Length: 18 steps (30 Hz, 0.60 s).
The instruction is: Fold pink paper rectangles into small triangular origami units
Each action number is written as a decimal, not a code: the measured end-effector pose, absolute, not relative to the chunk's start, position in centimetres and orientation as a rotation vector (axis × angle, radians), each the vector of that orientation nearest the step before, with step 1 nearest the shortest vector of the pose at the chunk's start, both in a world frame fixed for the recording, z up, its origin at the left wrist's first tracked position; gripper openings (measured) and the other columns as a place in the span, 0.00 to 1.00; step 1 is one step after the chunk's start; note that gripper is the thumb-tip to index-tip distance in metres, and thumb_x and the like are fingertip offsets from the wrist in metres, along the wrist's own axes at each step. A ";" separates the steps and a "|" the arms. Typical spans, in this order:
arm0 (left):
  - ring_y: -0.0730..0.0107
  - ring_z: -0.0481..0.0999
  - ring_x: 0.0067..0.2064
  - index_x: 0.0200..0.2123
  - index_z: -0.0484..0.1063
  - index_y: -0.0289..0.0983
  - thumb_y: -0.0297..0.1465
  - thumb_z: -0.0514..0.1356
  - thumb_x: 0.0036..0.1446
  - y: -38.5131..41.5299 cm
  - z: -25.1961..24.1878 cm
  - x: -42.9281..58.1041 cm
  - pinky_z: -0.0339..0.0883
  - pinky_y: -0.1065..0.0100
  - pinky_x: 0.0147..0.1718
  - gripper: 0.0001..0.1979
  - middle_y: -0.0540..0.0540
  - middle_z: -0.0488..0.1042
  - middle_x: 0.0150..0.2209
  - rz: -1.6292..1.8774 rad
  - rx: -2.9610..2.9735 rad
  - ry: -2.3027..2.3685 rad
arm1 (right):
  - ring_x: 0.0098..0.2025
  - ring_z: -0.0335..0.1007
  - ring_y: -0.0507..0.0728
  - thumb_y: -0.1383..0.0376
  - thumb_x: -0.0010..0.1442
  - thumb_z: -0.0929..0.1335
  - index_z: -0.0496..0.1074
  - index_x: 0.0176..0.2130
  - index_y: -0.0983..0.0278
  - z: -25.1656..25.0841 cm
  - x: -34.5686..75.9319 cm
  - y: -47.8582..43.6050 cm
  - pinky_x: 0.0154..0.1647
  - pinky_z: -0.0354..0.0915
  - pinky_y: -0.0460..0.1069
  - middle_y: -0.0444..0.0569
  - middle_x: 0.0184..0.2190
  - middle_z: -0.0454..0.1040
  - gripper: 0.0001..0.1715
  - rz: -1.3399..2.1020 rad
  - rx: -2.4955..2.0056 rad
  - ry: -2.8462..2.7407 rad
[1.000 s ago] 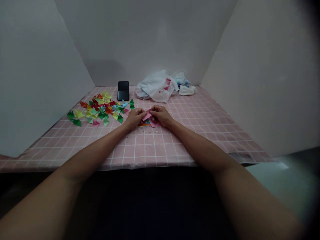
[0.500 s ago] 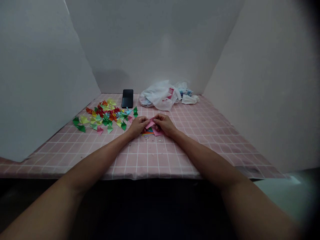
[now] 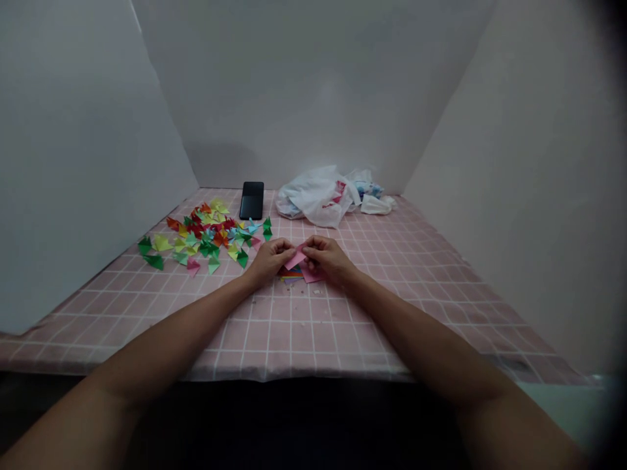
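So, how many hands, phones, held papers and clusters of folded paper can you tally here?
Left hand and right hand: 2
Black phone: 1
Held pink paper: 1
Cluster of folded papers, pieces overlapping too much to count: 1
Total: 5

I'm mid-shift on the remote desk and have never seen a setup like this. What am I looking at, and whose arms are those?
There is no machine here: these are a person's two bare arms, seen by one camera worn on their head, looking forward and down. The left hand and right hand pinch a piece of pink paper between them. Just beneath lie more coloured papers. The table has a pink checked cloth. On its left side are many small folded paper shapes; toward the back are a dark phone and a white plastic bag, with more crumpled plastic to its right.
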<state>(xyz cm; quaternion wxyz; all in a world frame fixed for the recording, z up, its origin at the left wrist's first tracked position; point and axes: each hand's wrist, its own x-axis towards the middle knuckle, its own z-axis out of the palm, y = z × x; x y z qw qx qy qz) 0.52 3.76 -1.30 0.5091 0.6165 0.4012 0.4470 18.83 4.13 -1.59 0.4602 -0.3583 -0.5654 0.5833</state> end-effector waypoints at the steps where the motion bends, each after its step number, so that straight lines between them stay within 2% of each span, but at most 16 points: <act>1: 0.77 0.65 0.22 0.28 0.70 0.36 0.40 0.67 0.48 3.7 -1.2 0.5 0.58 0.74 0.21 0.15 0.54 0.68 0.23 1.089 1.474 0.965 | 0.17 0.64 0.48 0.60 0.50 0.74 0.70 0.33 0.65 -1.4 18.9 4.1 0.17 0.58 0.42 0.40 0.18 0.73 0.14 1.437 -0.875 -1.396; 12: 0.76 0.65 0.24 0.26 0.69 0.36 0.41 0.68 0.48 3.1 -0.4 0.1 0.57 0.73 0.23 0.16 0.53 0.68 0.24 1.087 1.431 0.935 | 0.17 0.65 0.47 0.62 0.50 0.75 0.69 0.34 0.64 -0.2 19.1 3.4 0.18 0.59 0.42 0.38 0.19 0.71 0.15 1.471 -0.815 -1.377; 18: 0.75 0.69 0.26 0.33 0.72 0.35 0.36 0.70 0.45 3.2 -0.2 0.2 0.60 0.73 0.27 0.15 0.52 0.72 0.26 1.095 1.301 0.892 | 0.16 0.65 0.47 0.63 0.51 0.75 0.70 0.35 0.63 0.0 18.9 3.0 0.17 0.60 0.43 0.37 0.20 0.71 0.14 1.469 -0.770 -1.356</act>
